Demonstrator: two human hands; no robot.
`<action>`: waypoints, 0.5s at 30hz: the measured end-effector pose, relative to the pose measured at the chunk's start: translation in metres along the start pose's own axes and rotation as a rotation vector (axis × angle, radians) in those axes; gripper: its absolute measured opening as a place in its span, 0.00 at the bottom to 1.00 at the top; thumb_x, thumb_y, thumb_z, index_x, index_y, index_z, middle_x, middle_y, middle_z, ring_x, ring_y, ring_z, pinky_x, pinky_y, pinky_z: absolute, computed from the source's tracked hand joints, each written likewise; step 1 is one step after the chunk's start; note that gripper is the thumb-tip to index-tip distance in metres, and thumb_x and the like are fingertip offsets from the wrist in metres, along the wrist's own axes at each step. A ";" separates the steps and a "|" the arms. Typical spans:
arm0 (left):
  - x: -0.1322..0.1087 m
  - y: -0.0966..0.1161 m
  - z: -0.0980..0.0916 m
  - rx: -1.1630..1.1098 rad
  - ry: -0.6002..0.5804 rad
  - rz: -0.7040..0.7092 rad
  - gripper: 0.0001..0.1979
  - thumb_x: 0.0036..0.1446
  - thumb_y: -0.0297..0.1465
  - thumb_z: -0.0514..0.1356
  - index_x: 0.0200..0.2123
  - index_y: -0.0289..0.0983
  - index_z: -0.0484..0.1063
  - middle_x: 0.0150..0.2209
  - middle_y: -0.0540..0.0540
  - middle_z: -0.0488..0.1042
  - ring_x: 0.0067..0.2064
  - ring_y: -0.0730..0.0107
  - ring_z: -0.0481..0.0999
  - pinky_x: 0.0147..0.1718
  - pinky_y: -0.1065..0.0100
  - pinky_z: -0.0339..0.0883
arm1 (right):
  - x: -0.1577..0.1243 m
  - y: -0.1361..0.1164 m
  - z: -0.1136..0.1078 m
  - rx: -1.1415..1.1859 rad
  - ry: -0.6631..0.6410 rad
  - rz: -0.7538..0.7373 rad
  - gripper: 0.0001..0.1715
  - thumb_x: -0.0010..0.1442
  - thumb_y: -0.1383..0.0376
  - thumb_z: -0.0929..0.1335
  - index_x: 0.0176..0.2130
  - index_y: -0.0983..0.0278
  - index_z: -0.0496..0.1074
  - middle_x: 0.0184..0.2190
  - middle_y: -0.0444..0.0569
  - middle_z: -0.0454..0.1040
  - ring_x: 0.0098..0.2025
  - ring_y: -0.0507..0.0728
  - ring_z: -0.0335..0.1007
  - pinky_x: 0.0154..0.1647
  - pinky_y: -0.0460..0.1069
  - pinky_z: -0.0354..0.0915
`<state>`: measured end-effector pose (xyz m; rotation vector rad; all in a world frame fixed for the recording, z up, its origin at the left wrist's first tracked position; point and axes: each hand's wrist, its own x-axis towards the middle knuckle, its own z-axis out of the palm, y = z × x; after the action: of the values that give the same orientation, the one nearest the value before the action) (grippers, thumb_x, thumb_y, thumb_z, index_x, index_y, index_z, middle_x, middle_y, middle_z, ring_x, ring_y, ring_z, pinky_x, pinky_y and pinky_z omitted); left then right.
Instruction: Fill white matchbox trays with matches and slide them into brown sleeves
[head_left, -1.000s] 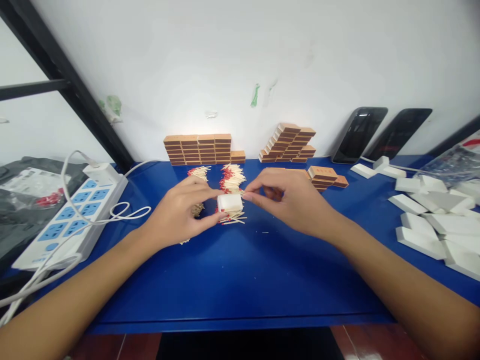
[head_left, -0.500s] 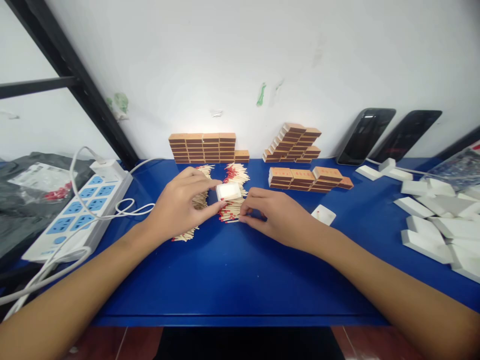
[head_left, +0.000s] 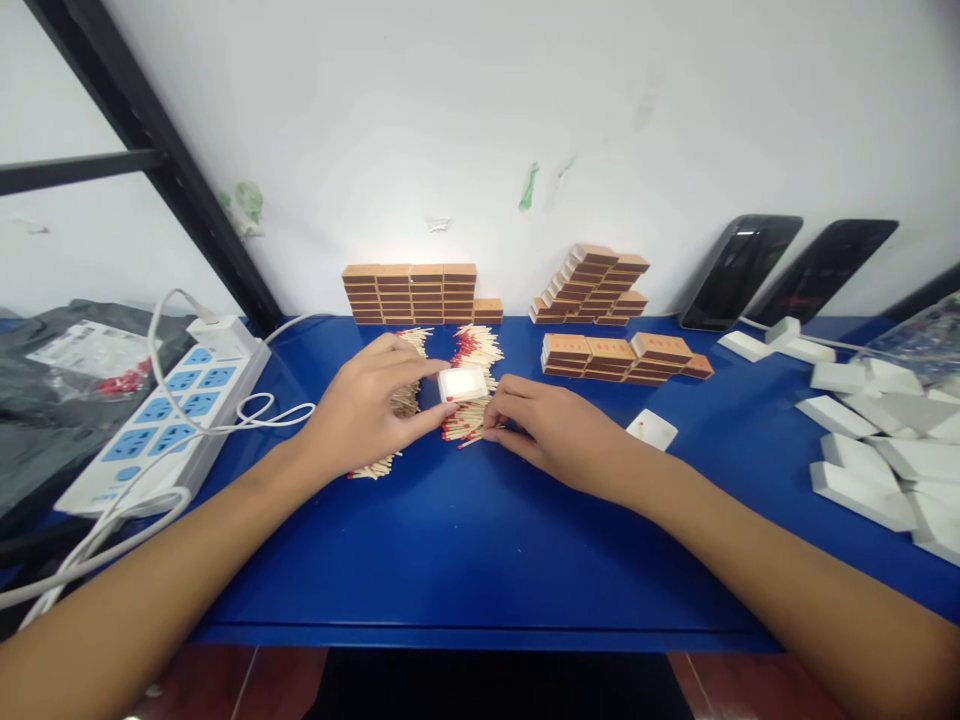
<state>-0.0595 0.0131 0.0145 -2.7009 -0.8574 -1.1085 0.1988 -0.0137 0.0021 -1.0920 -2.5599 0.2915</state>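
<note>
Between thumb and fingertips, my left hand (head_left: 375, 400) grips a small white matchbox tray (head_left: 463, 383) by its left end. The tray is just above a pile of red-tipped matches (head_left: 480, 347), part of which it covers. My right hand (head_left: 555, 425) is closed in a pinch on the near right side of this pile, at the end of a match (head_left: 470, 442). A second heap of matches (head_left: 375, 467) lies partly hidden behind my left hand. Right of my right wrist, another white tray (head_left: 652, 430) rests on the table with a red match tip in it.
Stacked matchboxes (head_left: 409, 295) stand along the wall, with more matchbox stacks (head_left: 615, 357) to the right. White trays (head_left: 862, 480) are heaped at far right, near two phones (head_left: 742, 270) leaning on the wall. A power strip (head_left: 169, 420) with white cables occupies the left.
The whole view has shifted slightly. My left hand keeps hold of the tray, and my right fingers stay at the match pile, where a match near them now lies at a different angle.
</note>
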 end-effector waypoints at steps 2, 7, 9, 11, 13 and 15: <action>-0.001 -0.001 0.000 0.003 0.006 -0.005 0.15 0.62 0.38 0.69 0.49 0.36 0.81 0.39 0.44 0.83 0.44 0.60 0.77 0.46 0.59 0.75 | 0.000 -0.001 -0.001 0.021 -0.022 0.034 0.07 0.72 0.66 0.67 0.39 0.63 0.72 0.40 0.48 0.71 0.35 0.54 0.67 0.37 0.49 0.61; -0.001 -0.003 0.000 0.016 0.000 -0.019 0.16 0.62 0.38 0.70 0.49 0.36 0.81 0.40 0.43 0.83 0.43 0.60 0.77 0.44 0.59 0.74 | 0.000 -0.004 -0.005 0.074 -0.121 0.101 0.08 0.74 0.65 0.65 0.39 0.62 0.70 0.42 0.49 0.72 0.37 0.54 0.69 0.37 0.49 0.62; -0.001 -0.003 0.000 0.010 -0.002 -0.015 0.16 0.62 0.38 0.70 0.49 0.36 0.81 0.39 0.43 0.83 0.43 0.60 0.77 0.45 0.59 0.74 | -0.001 -0.004 -0.008 0.093 -0.131 0.116 0.09 0.74 0.64 0.64 0.39 0.62 0.70 0.43 0.49 0.72 0.38 0.55 0.69 0.38 0.50 0.62; -0.001 -0.003 0.000 0.002 -0.002 -0.009 0.16 0.62 0.38 0.70 0.50 0.36 0.81 0.39 0.43 0.83 0.43 0.61 0.77 0.46 0.59 0.74 | -0.001 -0.004 -0.011 0.112 -0.119 0.127 0.09 0.74 0.64 0.64 0.40 0.62 0.70 0.42 0.49 0.72 0.39 0.56 0.69 0.39 0.50 0.62; -0.001 -0.003 0.000 -0.003 -0.006 -0.010 0.16 0.62 0.38 0.70 0.50 0.36 0.81 0.39 0.44 0.83 0.43 0.61 0.77 0.46 0.59 0.74 | -0.002 -0.002 -0.014 0.124 -0.101 0.138 0.08 0.74 0.64 0.64 0.40 0.62 0.70 0.42 0.49 0.73 0.39 0.56 0.69 0.39 0.50 0.62; -0.002 -0.004 0.001 -0.006 -0.012 -0.019 0.16 0.61 0.38 0.70 0.50 0.37 0.81 0.39 0.44 0.83 0.43 0.61 0.78 0.46 0.59 0.74 | -0.002 0.000 -0.017 0.126 -0.101 0.159 0.07 0.73 0.64 0.65 0.40 0.62 0.70 0.41 0.48 0.75 0.38 0.56 0.69 0.37 0.50 0.60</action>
<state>-0.0621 0.0156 0.0123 -2.7126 -0.8853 -1.1007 0.2072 -0.0141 0.0173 -1.2642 -2.5050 0.5531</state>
